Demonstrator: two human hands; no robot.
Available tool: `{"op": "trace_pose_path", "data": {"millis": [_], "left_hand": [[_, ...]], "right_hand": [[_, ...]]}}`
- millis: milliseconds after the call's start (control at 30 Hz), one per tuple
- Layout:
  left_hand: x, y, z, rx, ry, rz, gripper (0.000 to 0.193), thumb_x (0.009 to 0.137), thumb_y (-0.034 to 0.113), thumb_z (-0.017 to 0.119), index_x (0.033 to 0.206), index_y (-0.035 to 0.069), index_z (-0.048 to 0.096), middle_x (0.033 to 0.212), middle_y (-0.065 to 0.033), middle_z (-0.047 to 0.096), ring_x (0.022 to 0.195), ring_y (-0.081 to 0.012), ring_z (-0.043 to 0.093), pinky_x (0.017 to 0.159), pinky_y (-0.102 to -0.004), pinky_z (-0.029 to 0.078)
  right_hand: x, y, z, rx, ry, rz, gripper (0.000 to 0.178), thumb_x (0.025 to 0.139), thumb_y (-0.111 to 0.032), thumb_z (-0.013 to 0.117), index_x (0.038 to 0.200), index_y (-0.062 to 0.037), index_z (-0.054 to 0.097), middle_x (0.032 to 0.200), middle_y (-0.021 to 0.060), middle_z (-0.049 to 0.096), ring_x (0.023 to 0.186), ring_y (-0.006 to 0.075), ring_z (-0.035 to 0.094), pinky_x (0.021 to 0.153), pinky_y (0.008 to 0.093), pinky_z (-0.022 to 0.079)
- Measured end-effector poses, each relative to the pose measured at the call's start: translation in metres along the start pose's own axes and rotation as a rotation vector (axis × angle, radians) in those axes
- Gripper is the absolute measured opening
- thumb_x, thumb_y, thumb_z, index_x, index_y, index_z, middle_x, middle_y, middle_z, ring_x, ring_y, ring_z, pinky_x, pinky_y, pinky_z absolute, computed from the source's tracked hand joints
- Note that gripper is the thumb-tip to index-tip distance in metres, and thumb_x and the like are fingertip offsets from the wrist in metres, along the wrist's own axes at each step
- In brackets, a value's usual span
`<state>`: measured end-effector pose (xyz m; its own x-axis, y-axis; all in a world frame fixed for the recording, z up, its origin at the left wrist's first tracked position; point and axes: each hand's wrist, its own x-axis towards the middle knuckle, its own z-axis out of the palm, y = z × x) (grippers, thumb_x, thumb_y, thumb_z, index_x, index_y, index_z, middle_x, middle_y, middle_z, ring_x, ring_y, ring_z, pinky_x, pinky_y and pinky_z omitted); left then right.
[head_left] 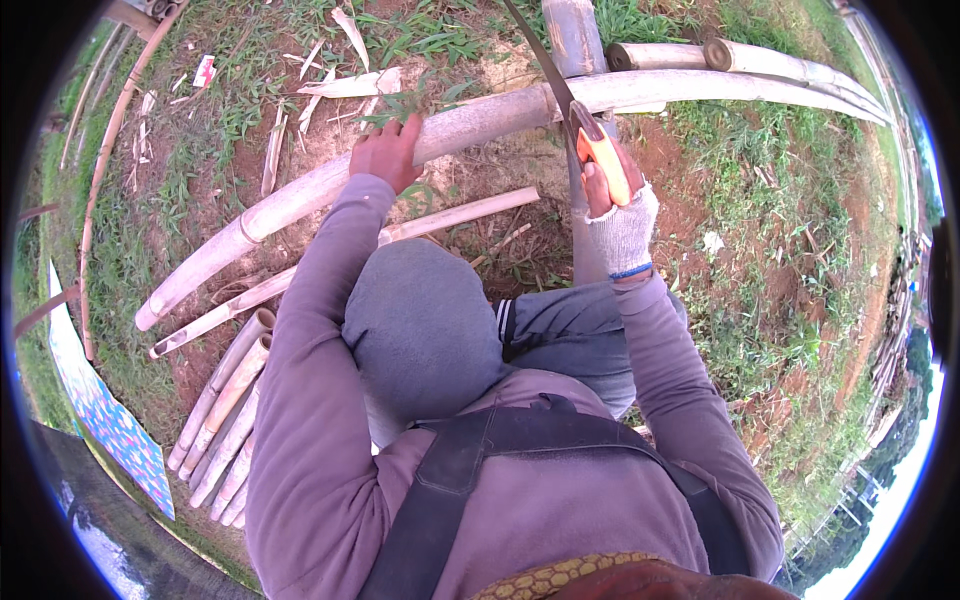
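A long, pale bamboo pole (312, 193) runs from the lower left up across to the right, over another bamboo pole (575, 40) that points away from me. My bare left hand (388, 158) presses down on the long pole with its fingers curled over it. In my right hand (622, 215), which wears a white knitted glove with bare fingertips, is a handsaw (606, 165) with an orange handle. Its dark, curved blade stands across the long pole, close to a joint and the crossing pole. Whether the teeth have cut in cannot be seen.
Below the long pole lies a thinner bamboo length (466, 213). Several cut bamboo pieces (222, 405) are bunched at lower left, and two bamboo poles (655, 57) lie at upper right. Dry husks (350, 84) litter the grass and soil. My bent knee (425, 310) is close beneath.
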<state>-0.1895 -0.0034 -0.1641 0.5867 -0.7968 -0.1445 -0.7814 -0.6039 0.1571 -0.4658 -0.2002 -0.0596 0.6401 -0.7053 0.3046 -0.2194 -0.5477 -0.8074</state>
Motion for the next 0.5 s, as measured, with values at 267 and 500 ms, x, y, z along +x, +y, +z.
{"op": "trace_pose_path", "data": {"millis": [267,500], "left_hand": [[-0.011,-0.009,0.003,-0.005,0.025,-0.022,0.084,0.080,0.032,0.090,0.152,0.020,0.047,0.131,-0.0148,0.068,0.120,-0.0406,0.070,0.103,-0.0547,0.056],[-0.004,-0.002,0.005,-0.018,0.015,-0.008,0.091,0.077,0.032,0.092,0.155,0.020,0.046,0.133,-0.0144,0.068,0.120,-0.0414,0.070,0.102,-0.0539,0.057]], "right_hand": [[-0.105,-0.026,-0.091,-0.015,-0.132,0.204,0.052,0.105,-0.023,0.069,0.144,0.0091,0.059,0.129,0.0207,0.074,0.114,0.0252,0.073,0.099,0.0372,0.058],[-0.020,-0.002,-0.017,-0.159,-0.043,-0.059,0.034,0.105,-0.017,0.069,0.133,0.0022,0.068,0.109,0.0162,0.077,0.095,0.0237,0.075,0.082,0.0388,0.059]]}}
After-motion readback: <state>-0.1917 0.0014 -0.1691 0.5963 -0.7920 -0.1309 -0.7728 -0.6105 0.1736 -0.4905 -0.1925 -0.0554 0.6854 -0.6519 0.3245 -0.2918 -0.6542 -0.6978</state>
